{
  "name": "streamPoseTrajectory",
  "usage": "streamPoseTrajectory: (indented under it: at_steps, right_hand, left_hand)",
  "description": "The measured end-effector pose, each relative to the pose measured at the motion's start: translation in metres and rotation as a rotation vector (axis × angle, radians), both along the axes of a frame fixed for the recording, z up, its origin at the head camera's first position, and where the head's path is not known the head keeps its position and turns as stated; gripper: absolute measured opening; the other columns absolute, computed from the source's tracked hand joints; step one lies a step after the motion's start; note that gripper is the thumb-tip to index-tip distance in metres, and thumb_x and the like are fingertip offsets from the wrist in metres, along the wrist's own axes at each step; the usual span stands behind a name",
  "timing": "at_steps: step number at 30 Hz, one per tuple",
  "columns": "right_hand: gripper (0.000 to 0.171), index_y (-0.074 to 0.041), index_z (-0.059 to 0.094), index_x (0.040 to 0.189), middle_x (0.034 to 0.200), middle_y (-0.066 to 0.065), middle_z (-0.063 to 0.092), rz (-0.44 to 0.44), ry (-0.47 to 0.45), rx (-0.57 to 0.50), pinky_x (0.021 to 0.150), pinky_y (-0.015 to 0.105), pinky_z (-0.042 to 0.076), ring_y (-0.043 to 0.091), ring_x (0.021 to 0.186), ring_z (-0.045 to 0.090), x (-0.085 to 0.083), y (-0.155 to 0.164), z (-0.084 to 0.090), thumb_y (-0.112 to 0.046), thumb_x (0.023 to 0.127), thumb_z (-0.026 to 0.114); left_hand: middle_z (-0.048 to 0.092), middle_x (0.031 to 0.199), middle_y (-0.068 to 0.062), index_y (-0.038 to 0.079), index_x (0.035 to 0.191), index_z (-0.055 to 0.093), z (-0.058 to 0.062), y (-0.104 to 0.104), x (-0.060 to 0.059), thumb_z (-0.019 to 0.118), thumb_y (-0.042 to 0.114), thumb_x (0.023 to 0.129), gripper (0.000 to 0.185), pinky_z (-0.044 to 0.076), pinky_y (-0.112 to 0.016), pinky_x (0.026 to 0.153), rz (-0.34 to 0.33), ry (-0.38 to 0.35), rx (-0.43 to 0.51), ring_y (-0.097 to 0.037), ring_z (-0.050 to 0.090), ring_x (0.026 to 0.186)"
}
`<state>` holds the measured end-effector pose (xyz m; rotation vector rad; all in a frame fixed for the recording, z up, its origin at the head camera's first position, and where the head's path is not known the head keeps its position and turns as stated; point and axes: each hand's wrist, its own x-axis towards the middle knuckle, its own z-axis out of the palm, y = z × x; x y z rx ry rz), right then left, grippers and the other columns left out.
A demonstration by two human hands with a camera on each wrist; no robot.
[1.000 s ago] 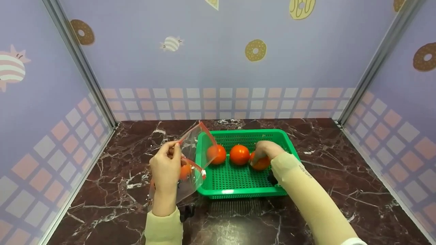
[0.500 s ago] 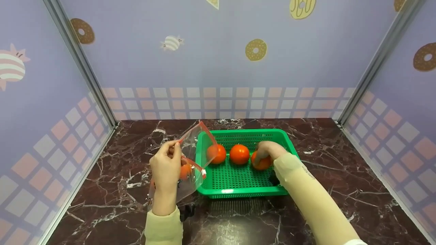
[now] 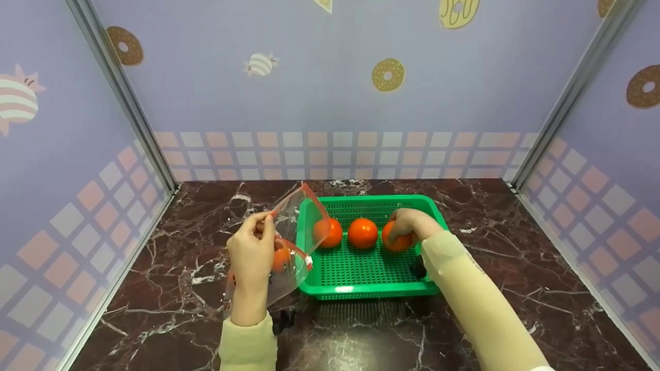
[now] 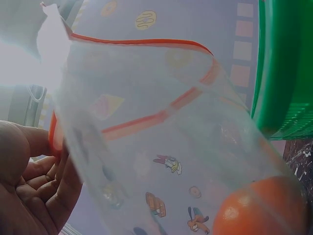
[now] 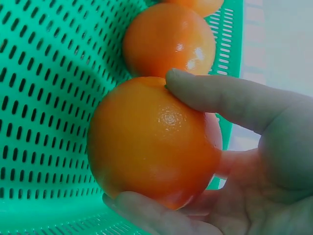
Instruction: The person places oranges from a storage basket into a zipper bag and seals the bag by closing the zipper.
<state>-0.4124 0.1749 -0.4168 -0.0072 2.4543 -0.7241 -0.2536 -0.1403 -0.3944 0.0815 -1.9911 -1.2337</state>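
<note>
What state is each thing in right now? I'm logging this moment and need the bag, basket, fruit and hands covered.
Zip bag: mouth open, held up beside the basket, one orange fruit inside.
Green basket: on the table, three orange fruits in it.
Right fruit: in the right hand's grip.
Middle fruit: loose, untouched.
Left fruit: loose, behind the bag.
Left hand: pinches the bag's rim.
Right hand: curled round the right fruit.

The right hand (image 3: 410, 222) is covering much of the tomato (image 3: 398, 241) it is gripping. The clear zip bag (image 3: 289, 242) is veiling another tomato (image 3: 281, 258), blurring its outline. The frame's bottom edge is cutting off both sleeves near the person.
</note>
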Motion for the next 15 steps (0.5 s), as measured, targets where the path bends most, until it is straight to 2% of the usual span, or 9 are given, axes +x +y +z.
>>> streamPoseTrajectory:
  at_steps: [3, 8, 15]
  right_hand:
    - [0.076, -0.003, 0.044, 0.152, 0.145, 0.026, 0.049, -0.011, 0.012, -0.034, 0.079, 0.038, 0.061, 0.031, 0.109, 0.062, 0.001, 0.001, 0.002, -0.012, 0.085, 0.078]
    - [0.072, -0.003, 0.044, 0.15, 0.147, 0.029, 0.046, -0.026, 0.039, -0.127, 0.084, 0.042, 0.061, 0.041, 0.122, 0.061, 0.002, 0.004, 0.006, -0.011, 0.087, 0.078]
    - [0.071, -0.012, 0.045, 0.15, 0.151, 0.026, 0.044, -0.048, 0.092, -0.229, 0.086, 0.043, 0.062, 0.042, 0.126, 0.06, 0.007, 0.007, 0.013, -0.017, 0.088, 0.08]
  left_hand:
    - [0.073, 0.068, -0.009, 0.004, 0.103, 0.079, 0.0, 0.0, 0.0, 0.066, 0.009, 0.099, 0.015, 0.044, -0.013, 0.048, 0.008, -0.011, -0.002, 0.002, 0.06, 0.046]
    - [0.073, 0.067, -0.008, 0.004, 0.102, 0.079, 0.0, 0.001, -0.001, 0.066, 0.008, 0.098, 0.014, 0.045, -0.013, 0.05, 0.021, -0.011, -0.013, 0.0, 0.062, 0.046]
    - [0.072, 0.067, -0.008, 0.003, 0.101, 0.079, 0.0, 0.001, -0.001, 0.067, 0.007, 0.098, 0.013, 0.045, -0.011, 0.052, 0.026, 0.013, -0.028, -0.002, 0.062, 0.045]
